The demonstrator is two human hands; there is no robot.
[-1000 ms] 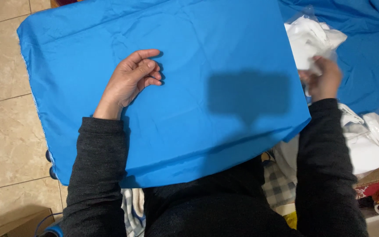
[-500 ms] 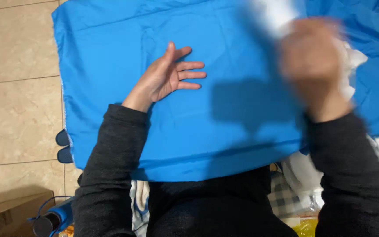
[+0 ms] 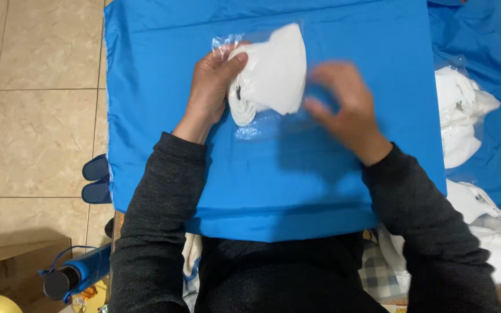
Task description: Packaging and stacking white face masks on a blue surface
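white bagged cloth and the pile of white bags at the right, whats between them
Head view: the blurred right hand, then bare blue cloth; the left hand grips the white bagged cloth, far from the pile.

Home: tiled floor (image 3: pixel 36 116), slippers (image 3: pixel 96 179)

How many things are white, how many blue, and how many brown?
White: 3 - folded white cloth in clear plastic bag in the left hand, two bagged white cloth piles
Blue: 3 - blue cloth cover, blue slippers, blue bottle
Brown: 1 - brown cardboard box
Total: 7
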